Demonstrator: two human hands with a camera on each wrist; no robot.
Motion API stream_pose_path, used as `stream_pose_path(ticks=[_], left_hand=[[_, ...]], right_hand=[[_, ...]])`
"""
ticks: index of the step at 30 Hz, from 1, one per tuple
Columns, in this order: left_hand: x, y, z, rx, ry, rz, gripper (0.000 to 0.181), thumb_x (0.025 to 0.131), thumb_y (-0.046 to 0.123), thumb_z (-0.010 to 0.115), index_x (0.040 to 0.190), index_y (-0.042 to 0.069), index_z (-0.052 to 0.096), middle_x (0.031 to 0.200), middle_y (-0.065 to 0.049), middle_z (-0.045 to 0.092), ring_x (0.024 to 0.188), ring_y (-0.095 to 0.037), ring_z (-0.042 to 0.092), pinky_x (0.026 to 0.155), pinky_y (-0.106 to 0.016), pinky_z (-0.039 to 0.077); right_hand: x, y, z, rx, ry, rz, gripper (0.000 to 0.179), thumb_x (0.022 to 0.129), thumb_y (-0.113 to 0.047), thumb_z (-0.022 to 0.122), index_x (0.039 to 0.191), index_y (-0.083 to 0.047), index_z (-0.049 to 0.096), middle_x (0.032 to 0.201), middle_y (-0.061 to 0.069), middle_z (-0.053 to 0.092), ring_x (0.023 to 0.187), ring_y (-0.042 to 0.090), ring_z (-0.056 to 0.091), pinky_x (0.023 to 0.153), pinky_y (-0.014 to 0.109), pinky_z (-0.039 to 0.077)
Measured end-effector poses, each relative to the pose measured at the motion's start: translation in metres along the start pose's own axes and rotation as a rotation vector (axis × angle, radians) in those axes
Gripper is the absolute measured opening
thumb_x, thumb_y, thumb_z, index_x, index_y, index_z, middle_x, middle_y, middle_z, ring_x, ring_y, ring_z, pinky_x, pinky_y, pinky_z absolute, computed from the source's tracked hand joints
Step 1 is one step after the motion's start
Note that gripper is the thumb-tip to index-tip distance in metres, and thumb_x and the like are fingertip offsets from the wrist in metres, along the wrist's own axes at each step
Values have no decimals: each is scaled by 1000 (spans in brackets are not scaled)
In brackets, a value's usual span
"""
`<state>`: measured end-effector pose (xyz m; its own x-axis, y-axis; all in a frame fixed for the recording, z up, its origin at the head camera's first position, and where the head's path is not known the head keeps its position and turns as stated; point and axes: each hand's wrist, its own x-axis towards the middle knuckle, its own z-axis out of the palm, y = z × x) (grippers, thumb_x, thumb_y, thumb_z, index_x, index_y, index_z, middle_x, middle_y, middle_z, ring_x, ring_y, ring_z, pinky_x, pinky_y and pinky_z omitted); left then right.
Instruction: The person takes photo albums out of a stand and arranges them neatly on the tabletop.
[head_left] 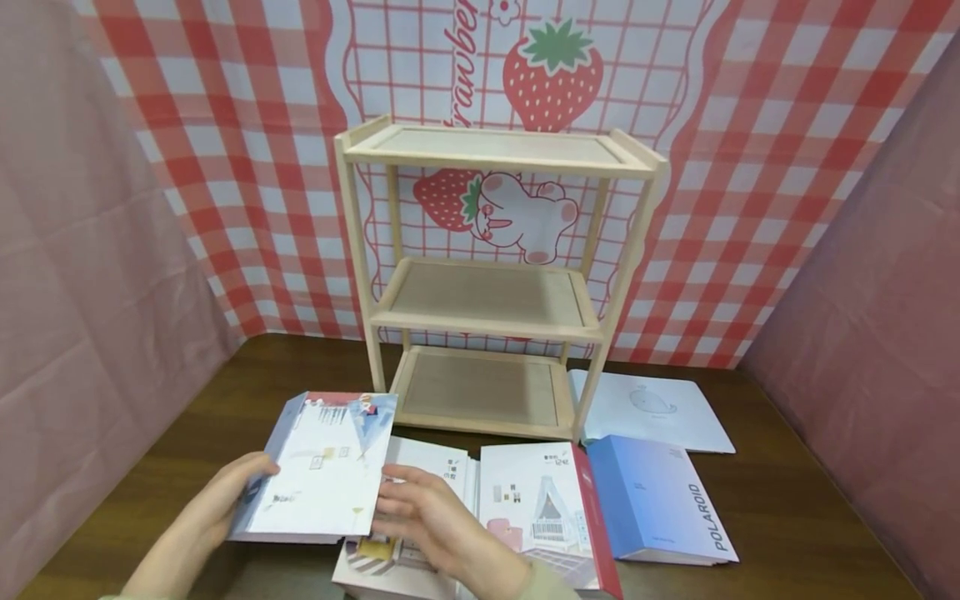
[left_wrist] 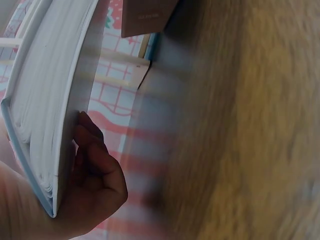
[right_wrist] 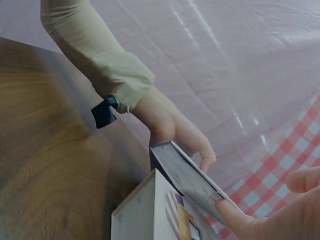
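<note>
My left hand [head_left: 225, 496] grips a thick white photo album [head_left: 322, 475] at its blue spine, thumb on the cover and fingers beneath. In the left wrist view the curled fingers [left_wrist: 100, 165] lie against its underside, beside the page edges. The album is raised and overlaps the left of two pale illustrated albums [head_left: 431, 454] in the head view. My right hand [head_left: 442, 525] is at the held album's right edge. In the right wrist view one extended finger [right_wrist: 227, 210] touches that edge, with the thumb [right_wrist: 302, 180] apart from it.
A three-tier wooden shelf [head_left: 487, 325] stands behind the albums. Right of the held album lie a red-spined white album [head_left: 532, 500], a blue POLAROID album [head_left: 660, 500] and a pale whale-print album [head_left: 652, 404] on the brown table [head_left: 802, 508]. A red checked cloth [head_left: 750, 167] hangs behind.
</note>
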<state>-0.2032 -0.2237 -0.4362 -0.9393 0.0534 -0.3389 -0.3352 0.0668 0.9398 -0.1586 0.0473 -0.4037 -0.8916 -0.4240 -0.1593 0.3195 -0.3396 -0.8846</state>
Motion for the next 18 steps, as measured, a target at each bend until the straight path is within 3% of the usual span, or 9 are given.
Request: stream_pose_path(ticks=[9,14,18], left_hand=[[3,-8,-19,47,-31,-13,11,83,15,48,93,19,51,84,6,53,72,-9,54,68,-25,46],[3,-10,-26,51,-56,-22,12,83,16,48,92,22,52,84,6,53,71,-9,55,66,-25,46],[3,-10,-32,58,-63,-35,18,84,17,48,102,17,50,86,5,52,71,-10,55,66,-26,46]], right_hand=[[2,7,10,82,-88,46,57,88,-13,48,133,12,24,126,26,48,116,35,48,95,48,41],[2,11,12,102,-114,63,55,88,-17,47,130,14,28,131,29,42,121,37,43,98,50,36],[2,12,13,129,-123,72,53,88,-17,47,128,14,30,132,31,40,123,39,40,100,50,34]])
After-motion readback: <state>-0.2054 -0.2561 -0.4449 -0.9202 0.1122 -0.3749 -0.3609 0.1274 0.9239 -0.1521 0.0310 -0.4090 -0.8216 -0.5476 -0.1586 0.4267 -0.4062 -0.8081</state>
